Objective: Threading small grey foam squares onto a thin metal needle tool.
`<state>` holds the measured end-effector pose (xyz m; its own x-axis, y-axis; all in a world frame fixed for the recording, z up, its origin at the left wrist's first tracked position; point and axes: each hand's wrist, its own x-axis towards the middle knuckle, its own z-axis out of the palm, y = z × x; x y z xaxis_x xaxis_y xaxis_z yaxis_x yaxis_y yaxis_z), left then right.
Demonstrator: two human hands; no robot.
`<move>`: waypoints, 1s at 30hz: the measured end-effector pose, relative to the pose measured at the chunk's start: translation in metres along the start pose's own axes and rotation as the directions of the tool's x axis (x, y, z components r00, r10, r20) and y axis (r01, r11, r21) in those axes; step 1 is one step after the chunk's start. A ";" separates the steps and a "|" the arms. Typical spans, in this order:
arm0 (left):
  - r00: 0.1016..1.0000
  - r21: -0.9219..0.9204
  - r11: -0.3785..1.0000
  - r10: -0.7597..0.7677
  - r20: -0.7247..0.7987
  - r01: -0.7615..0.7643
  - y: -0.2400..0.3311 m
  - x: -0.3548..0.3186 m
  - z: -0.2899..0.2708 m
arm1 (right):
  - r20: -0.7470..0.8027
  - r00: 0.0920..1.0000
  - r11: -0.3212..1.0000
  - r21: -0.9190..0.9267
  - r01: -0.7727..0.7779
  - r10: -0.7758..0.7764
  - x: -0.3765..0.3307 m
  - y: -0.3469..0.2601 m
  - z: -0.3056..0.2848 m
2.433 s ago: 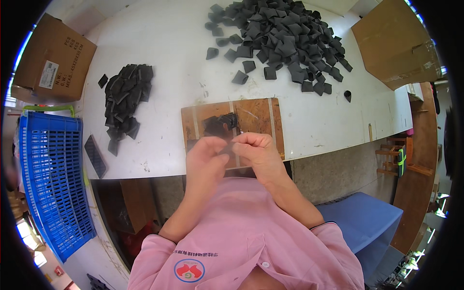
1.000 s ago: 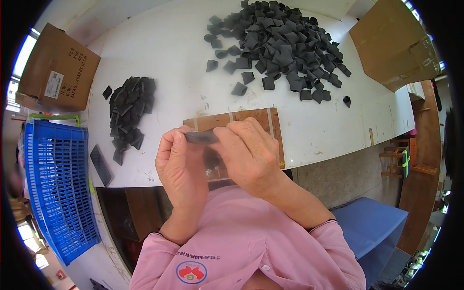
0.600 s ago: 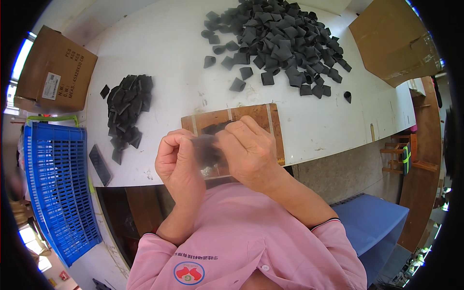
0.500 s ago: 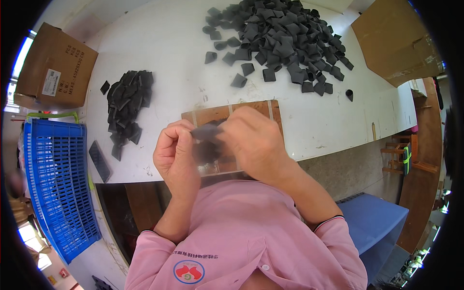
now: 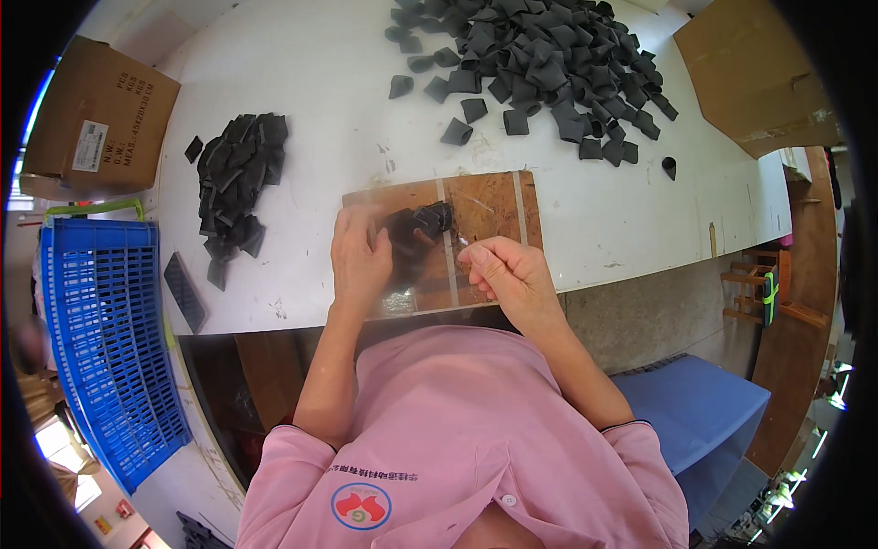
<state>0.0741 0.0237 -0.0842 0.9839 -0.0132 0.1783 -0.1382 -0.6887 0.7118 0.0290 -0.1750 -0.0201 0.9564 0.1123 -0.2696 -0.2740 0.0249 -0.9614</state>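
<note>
A brown wooden board [image 5: 494,206] with pale strips lies at the table's front edge. On its left half rest several black fabric pieces [image 5: 425,220], partly blurred. My left hand [image 5: 359,256] is beside these pieces, over the board's left edge. Motion smears its fingers, so its grip is unclear. Over the board's right front part, my right hand [image 5: 514,276] is closed with thumb and fingers pressed together. Whatever it pinches, if anything, is too small to make out.
A large heap of dark grey fabric loops [image 5: 549,64] covers the far side of the white table [image 5: 320,110]. At left are a pile of flat black pieces [image 5: 240,174], a dark flat rectangular object [image 5: 185,293], a blue crate [image 5: 110,339] and a cardboard box [image 5: 105,119]. Another box [image 5: 754,78] stands far right.
My hands have moved apart from a dark piece they held together. The left has shifted to the board's left edge, the right toward its right front. Black pieces on the board are now uncovered.
</note>
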 end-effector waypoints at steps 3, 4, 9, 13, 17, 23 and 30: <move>0.987 -0.004 0.988 0.153 0.049 -0.153 0.020 -0.005 -0.010 | -0.005 1.000 0.995 -0.095 0.028 -0.028 -0.001 0.005 0.000; 0.987 -0.003 0.988 0.151 0.049 -0.151 0.018 -0.006 -0.008 | 0.007 1.000 0.997 -0.082 0.000 0.001 -0.001 0.007 0.001; 0.971 0.124 0.966 0.212 0.110 -0.225 0.003 -0.012 0.005 | 0.057 0.998 0.989 -0.145 -0.005 0.014 -0.002 0.009 0.011; 0.965 0.118 0.960 0.243 0.102 -0.254 0.004 -0.012 0.002 | 0.121 0.992 0.964 -0.257 0.062 -0.031 -0.003 0.009 0.012; 0.957 0.159 0.946 0.269 0.106 -0.283 0.014 -0.012 0.000 | 0.113 0.994 0.960 -0.277 0.035 -0.003 -0.003 0.008 0.013; 0.960 0.184 0.943 0.265 0.088 -0.277 0.003 -0.010 0.009 | 0.124 0.992 0.952 -0.300 0.056 -0.019 -0.002 0.010 0.014; 0.998 0.127 0.991 0.038 0.050 -0.044 -0.003 -0.003 0.014 | 0.104 0.995 0.955 -0.296 0.035 -0.005 0.000 0.015 0.016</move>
<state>0.0728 0.0155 -0.0966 0.9824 -0.0755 0.1706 -0.1656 -0.7742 0.6108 0.0231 -0.1587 -0.0335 0.9420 0.2148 -0.2580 -0.1977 -0.2661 -0.9435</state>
